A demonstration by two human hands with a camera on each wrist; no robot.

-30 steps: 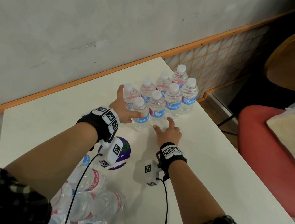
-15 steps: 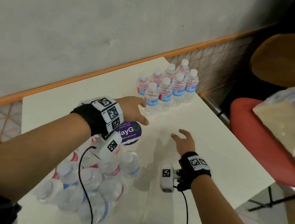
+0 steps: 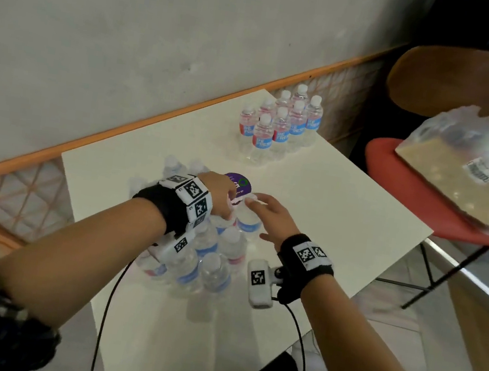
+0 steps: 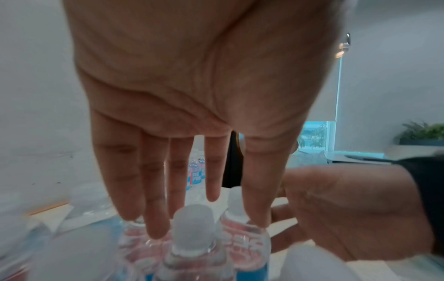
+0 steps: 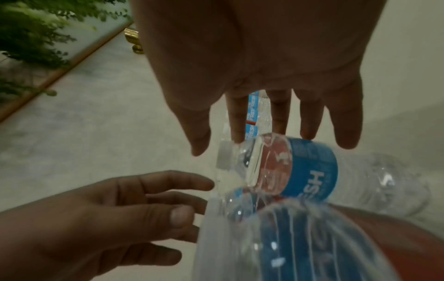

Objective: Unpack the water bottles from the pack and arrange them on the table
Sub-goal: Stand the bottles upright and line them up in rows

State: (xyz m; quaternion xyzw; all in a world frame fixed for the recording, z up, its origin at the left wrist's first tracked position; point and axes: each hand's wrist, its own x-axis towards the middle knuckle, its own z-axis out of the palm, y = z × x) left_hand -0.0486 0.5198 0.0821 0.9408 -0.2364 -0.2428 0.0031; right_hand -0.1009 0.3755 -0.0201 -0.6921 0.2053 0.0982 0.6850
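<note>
On the table [image 3: 311, 213], both hands, left [image 3: 219, 196] and right [image 3: 270, 217], reach wide, holding nothing; the pack [image 3: 205, 255] at 6 o'clock could tip if bumped.

Red chair [image 3: 424, 191], perhaps bagged bread [image 3: 471, 173] atop.

Standing bottles [image 3: 280, 124] at far corner of table [image 3: 342, 218]: 7. Tables: 1. Hands: 2. Packed bottles: count indeterminate.

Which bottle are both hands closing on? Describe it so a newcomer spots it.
On the white table, find the wrapped pack near the front edge. At its far end, by the purple sticker, one bottle sits between the left hand and right hand, unlike its neighbours.
</note>
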